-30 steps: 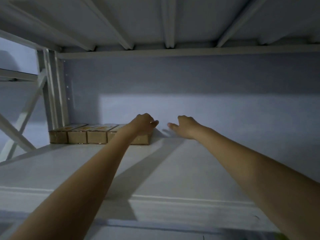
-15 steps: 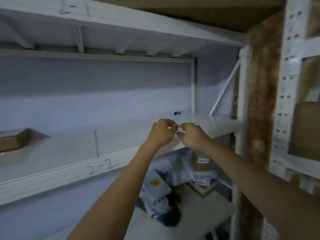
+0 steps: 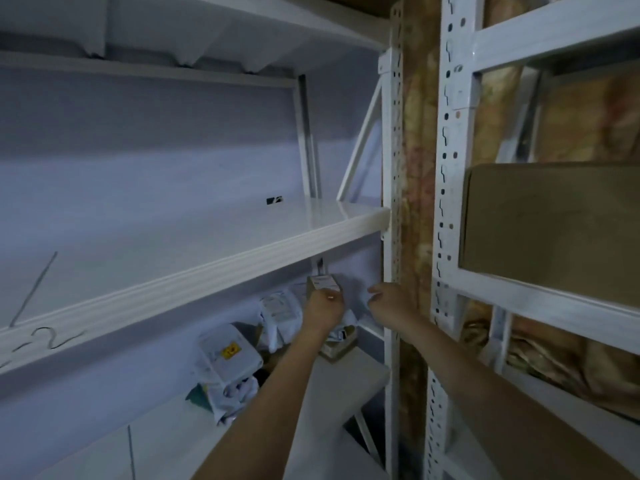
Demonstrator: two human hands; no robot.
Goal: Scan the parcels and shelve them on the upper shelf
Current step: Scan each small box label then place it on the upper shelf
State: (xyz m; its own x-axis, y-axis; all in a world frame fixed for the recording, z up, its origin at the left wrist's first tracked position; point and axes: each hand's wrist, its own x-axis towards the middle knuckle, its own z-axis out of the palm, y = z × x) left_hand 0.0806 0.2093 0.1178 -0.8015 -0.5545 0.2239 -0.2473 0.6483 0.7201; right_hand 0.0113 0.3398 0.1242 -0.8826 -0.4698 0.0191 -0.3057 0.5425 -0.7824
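Under the white upper shelf (image 3: pixel 207 244), a small brown parcel box with a white label (image 3: pixel 323 283) stands on a pile of parcels on the lower shelf (image 3: pixel 341 379). My left hand (image 3: pixel 322 311) is right at the box's lower edge, thumb against its front. The hand hides the bottom of the box, so a grip cannot be confirmed. My right hand (image 3: pixel 391 301) hovers just right of the box with fingers loosely curled and holds nothing. No scanner is in view.
White and grey poly bags (image 3: pixel 228 355) (image 3: pixel 277 308) lie heaped left of the box. A perforated steel post (image 3: pixel 393 202) stands close to my right hand. The neighbouring rack holds a large cardboard box (image 3: pixel 554 230).
My view swung right, away from the row of boxes on the upper shelf. Both hands dropped from the shelf's front edge to the parcel pile below.
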